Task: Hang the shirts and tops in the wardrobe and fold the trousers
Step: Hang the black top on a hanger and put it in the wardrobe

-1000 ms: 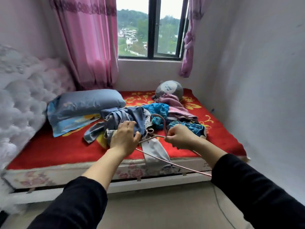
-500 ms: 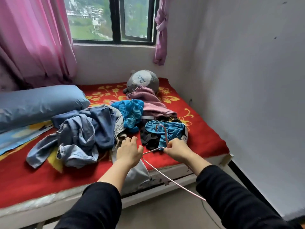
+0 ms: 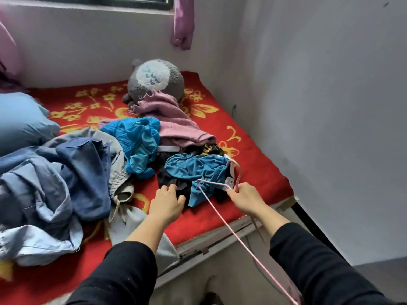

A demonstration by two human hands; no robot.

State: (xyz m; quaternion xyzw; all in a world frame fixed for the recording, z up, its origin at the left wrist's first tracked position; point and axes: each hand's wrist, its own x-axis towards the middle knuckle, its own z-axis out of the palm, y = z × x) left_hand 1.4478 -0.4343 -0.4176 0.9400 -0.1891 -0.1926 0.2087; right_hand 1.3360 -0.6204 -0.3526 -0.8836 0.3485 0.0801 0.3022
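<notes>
A heap of clothes lies on the red flowered bed. My right hand grips a thin pink wire hanger at its neck, over a crumpled teal top. My left hand is off the hanger, fingers loosely curled, touching a black garment beside the teal top. A bright blue top and a pink knitted top lie behind. Blue denim clothes are piled at the left, and a pale grey garment hangs over the bed's edge.
A grey plush toy sits by the wall under the window. A blue pillow lies at the left. The white wall runs close along the bed's right side. The floor shows below the bed frame.
The view has swung right and down. My left hand has let go of the hanger and moved onto the black garment. My right hand has carried the hanger over the teal top.
</notes>
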